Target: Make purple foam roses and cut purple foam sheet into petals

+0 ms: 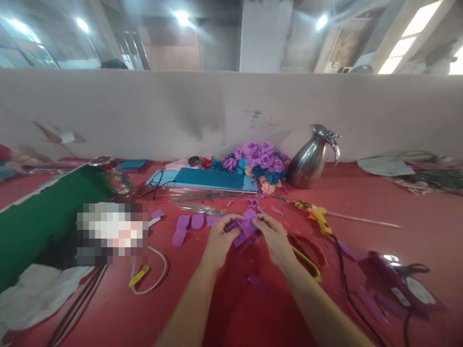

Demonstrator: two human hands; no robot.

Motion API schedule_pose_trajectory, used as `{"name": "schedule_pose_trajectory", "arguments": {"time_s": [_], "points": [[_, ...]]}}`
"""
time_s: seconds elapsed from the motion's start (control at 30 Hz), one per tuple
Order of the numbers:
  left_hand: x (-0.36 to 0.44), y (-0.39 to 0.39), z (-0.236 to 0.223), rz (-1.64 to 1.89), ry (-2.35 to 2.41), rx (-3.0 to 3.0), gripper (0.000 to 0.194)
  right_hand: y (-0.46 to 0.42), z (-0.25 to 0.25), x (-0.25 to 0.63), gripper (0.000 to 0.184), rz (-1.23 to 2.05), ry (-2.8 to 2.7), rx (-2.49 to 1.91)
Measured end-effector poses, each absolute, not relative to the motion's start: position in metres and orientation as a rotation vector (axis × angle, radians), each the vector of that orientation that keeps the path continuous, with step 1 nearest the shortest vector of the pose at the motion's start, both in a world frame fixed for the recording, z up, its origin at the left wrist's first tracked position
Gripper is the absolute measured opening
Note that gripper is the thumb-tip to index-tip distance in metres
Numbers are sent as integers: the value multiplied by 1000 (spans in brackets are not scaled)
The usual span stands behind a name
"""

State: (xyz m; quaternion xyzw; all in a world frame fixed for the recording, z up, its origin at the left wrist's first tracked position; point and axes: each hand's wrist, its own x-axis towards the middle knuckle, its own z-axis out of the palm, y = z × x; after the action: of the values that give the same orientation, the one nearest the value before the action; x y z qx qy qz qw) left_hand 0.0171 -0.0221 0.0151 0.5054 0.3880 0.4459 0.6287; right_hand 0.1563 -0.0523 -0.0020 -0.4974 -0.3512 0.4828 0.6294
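Note:
Between both hands is a piece of purple crepe paper [248,222], folded or layered, above the red tabletop. My left hand [223,238] pinches its left side between thumb and fingers. On the right edge, my right hand [272,236] grips the same paper with thumb and fingertips. Cut purple paper petals [180,231] lie left of my left hand. Scissors with red and yellow handles [307,255] rest beside my right wrist, their blades mostly hidden. Small purple scraps [256,282] are scattered beneath and around the hands.
A yellow glue gun [321,219] with a black cord lies to the right. Behind stand purple paper flowers [262,156] and a metal jug [311,159]. Blue sheets [210,178] and thin wires [195,208] lie ahead. A glass jar [119,180] and white cable [164,265] are left.

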Motion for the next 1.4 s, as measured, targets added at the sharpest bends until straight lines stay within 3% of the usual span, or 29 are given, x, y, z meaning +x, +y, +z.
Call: {"name": "schedule_pose_trajectory", "arguments": {"time_s": [0.53, 0.8, 1.1, 1.23, 1.4], "points": [[24, -27, 15, 1066, 984, 1065, 18, -53, -7, 157, 28, 1135, -731, -1158], [21, -26, 14, 1061, 987, 1113, 28, -54, -5, 154, 25, 1137, -815, -1173], [24, -30, 20, 1120, 1013, 1155, 9, -53, -12, 160, 28, 939, -910, -1262], [-4, -53, 33, 871, 855, 1382, 8, -50, -7, 164, 20, 647, -1257, -1471], [-52, -99, 22, 751, 754, 1481, 12, -35, 14, 121, 17, 566, -1857, -1427]]}}
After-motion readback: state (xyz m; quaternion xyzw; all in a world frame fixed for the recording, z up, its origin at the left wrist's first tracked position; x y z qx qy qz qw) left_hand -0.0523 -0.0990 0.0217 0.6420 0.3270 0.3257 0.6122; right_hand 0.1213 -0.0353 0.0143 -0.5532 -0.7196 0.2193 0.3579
